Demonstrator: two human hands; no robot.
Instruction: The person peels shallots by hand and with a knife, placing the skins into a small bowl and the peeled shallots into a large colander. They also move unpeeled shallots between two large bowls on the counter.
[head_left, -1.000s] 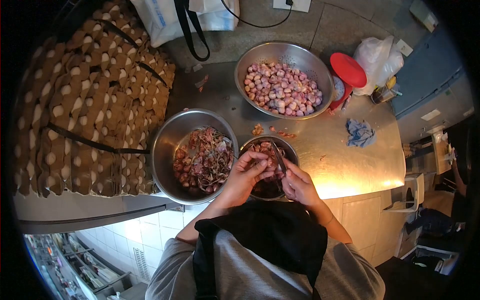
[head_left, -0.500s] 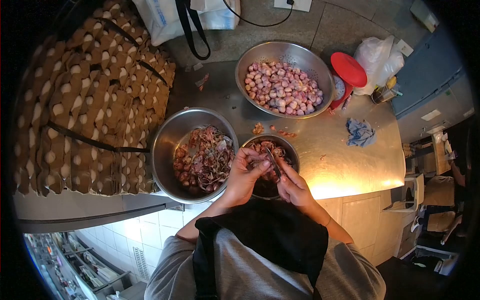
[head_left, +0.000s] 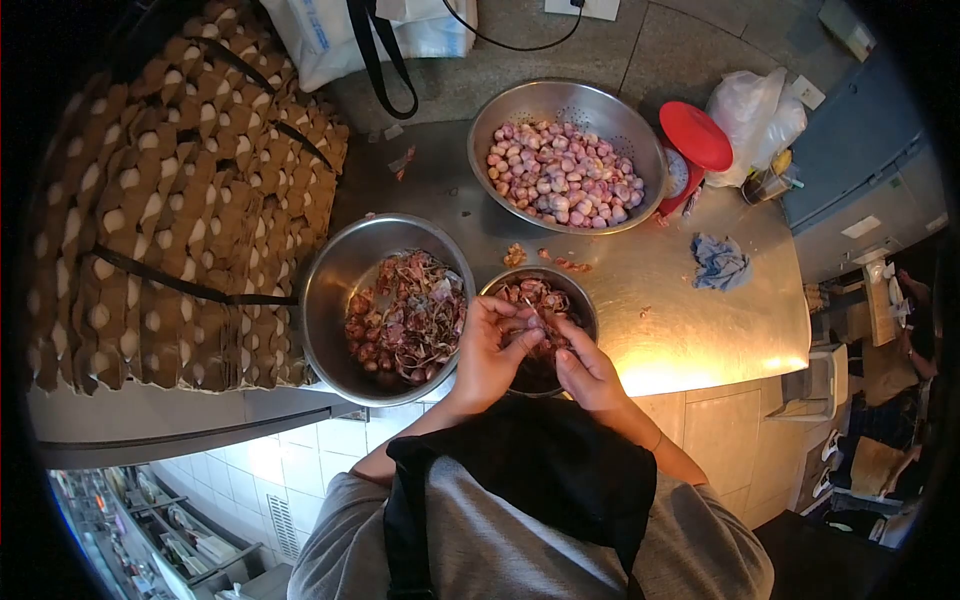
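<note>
Above the small bowl point(head_left: 590, 308) of reddish skins, my left hand point(head_left: 492, 352) pinches a small pale thing, probably a shallot, partly hidden by the fingers. My right hand point(head_left: 588, 368) meets it from the right with curled fingers; a thin blade shows faintly between the hands. To the left stands a larger steel bowl point(head_left: 322, 330) with unpeeled shallots point(head_left: 366, 352) and loose skins and roots. Behind the hands, a steel colander point(head_left: 645, 150) holds many peeled pink shallots point(head_left: 565, 175).
Stacked egg trays point(head_left: 180, 210) fill the left side. On the steel table point(head_left: 690, 335) lie a blue cloth point(head_left: 720, 263) and scraps of skin. A red scale point(head_left: 697, 137) and a white plastic bag point(head_left: 745, 115) stand at the back right.
The knife blade, clear between my hands before, is now turned and hardly visible. My right hand's fingers have shifted slightly, and a pale tip shows at my left fingertips.
</note>
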